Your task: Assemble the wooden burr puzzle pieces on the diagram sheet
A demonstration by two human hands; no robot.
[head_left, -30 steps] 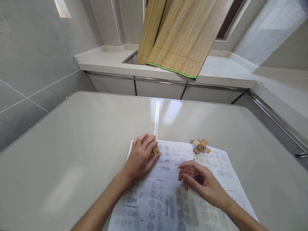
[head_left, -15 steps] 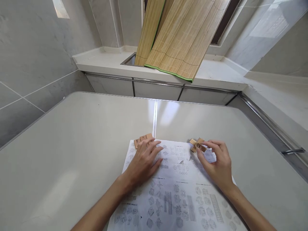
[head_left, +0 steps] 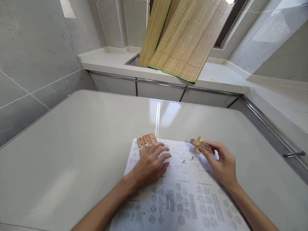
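A printed sheet (head_left: 178, 173) with small line drawings lies on the pale table. At its upper left, several flat notched wooden pieces (head_left: 146, 138) sit side by side. My left hand (head_left: 154, 162) rests over their near ends, palm down with fingers spread, partly hiding them. At the sheet's upper right edge, my right hand (head_left: 221, 162) pinches a wooden piece (head_left: 203, 145) marked with a dark letter like a G. That piece is joined to or touching other wooden pieces (head_left: 196, 141) that form a cross shape.
The table (head_left: 84, 144) has a metal seam (head_left: 157, 118) down its middle. Behind it runs a white ledge (head_left: 108, 64) with a bamboo blind (head_left: 180, 48) hanging over it. Grey tiled walls stand on both sides.
The view has shifted slightly. The lettered piece in my right hand has turned, and the cross shape shows more clearly. My left hand has drawn back a little, uncovering more of the flat pieces.
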